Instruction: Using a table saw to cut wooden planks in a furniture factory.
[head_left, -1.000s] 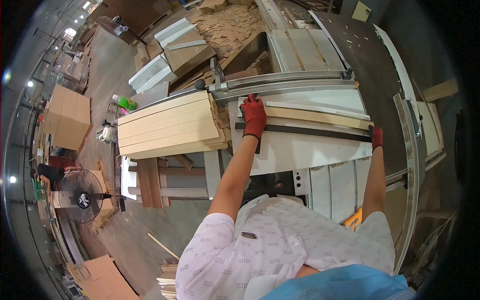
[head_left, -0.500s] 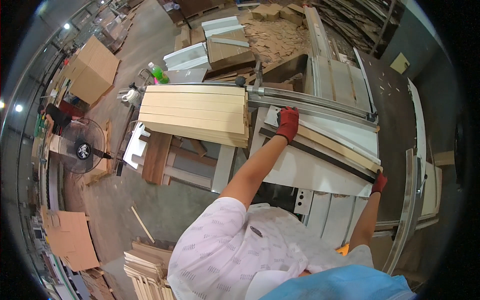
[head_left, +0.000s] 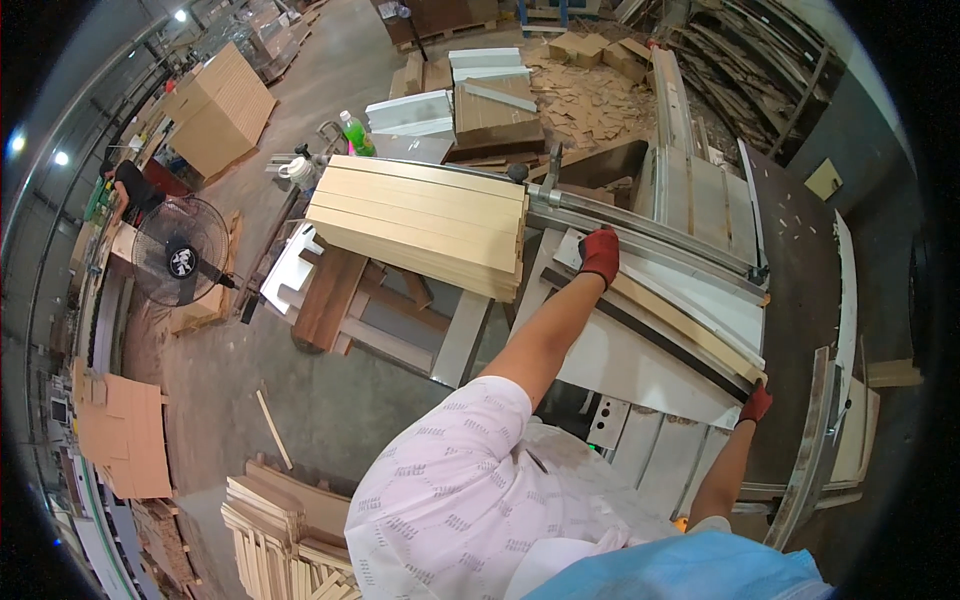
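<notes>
A long pale wooden strip (head_left: 680, 320) lies slantwise on a white board (head_left: 640, 365), on the bed of a sliding table saw. My left hand (head_left: 600, 254), in a red glove, is closed over the strip's far left end. At its near right end my right hand (head_left: 757, 402), gloved the same way, grips the tip; part of its fingers is hidden. A dark straight bar (head_left: 655, 335) runs alongside the strip on the side nearer me. Beyond the strip is a white panel (head_left: 715, 295).
Left of the board, a neat stack of pale wooden strips (head_left: 415, 215) rests beside a metal rail (head_left: 650, 228). A standing fan (head_left: 182, 258) is farther left. More strips (head_left: 285, 530) are piled low at the lower left. A green bottle (head_left: 356, 135) stands behind the stack.
The whole view has shifted and tilted slightly, so the bench sits a little farther right and lower. Both hands remain on the wooden strip.
</notes>
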